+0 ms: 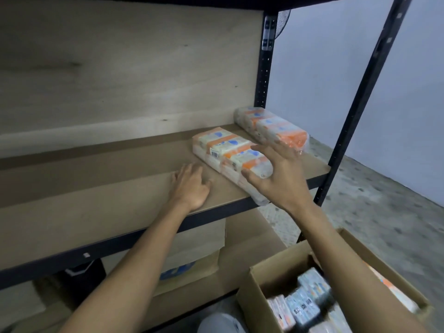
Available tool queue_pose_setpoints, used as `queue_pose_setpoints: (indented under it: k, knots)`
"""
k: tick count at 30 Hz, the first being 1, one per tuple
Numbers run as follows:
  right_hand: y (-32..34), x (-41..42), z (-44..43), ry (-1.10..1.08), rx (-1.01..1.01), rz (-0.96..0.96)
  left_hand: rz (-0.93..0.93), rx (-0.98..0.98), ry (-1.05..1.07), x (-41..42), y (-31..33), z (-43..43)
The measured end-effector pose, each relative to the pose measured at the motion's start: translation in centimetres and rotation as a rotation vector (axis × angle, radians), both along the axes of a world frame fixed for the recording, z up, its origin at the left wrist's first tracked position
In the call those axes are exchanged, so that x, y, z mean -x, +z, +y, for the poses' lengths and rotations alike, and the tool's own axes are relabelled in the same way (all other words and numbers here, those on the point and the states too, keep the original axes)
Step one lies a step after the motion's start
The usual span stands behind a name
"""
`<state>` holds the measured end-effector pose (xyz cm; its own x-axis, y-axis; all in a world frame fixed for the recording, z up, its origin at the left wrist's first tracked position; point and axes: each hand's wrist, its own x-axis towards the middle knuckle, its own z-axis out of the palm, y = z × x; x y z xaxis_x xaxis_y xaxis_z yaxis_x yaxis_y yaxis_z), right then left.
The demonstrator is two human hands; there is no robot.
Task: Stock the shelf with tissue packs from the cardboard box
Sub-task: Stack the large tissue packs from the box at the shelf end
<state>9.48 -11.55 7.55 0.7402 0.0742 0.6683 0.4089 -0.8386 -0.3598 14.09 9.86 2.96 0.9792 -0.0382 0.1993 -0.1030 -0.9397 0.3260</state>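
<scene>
Two long orange-and-white tissue packs lie on the brown shelf board [96, 188]. The nearer pack [228, 155] sits at the front right, the far pack [271, 126] behind it by the right post. My right hand [276, 174] hovers over the nearer pack's front end, fingers spread, holding nothing. My left hand [192, 186] rests flat on the board just left of that pack, fingers apart. The open cardboard box [269, 277] at the lower right holds several more packs [302, 301], partly hidden by my right forearm.
Black metal posts [264, 68] frame the shelf's right end. A plywood back panel [120, 68] closes the rear. Flattened cardboard and a box [192, 255] sit on the lower level. Grey concrete floor [384, 200] and a pale wall lie to the right.
</scene>
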Motion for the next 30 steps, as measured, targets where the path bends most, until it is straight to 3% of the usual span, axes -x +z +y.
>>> queue_pose_setpoints:
  k: [5,12,20,30]
  knots:
    - [-2.3,0.6,-2.0,-0.035,0.175,0.166,0.059,-0.033,-0.041,0.1,-0.1,-0.5]
    - [-4.0,-1.3,0.0,-0.035,0.051,0.048,0.040,-0.068,-0.028,0.3,0.1,-0.7]
    - [-4.4,-3.3,2.6,-0.062,-0.010,0.069,0.031,-0.075,-0.021,0.2,-0.1,-0.7]
    - [-4.4,-4.3,2.5,-0.045,-0.107,-0.120,0.027,-0.066,-0.030,0.0,0.1,-0.6]
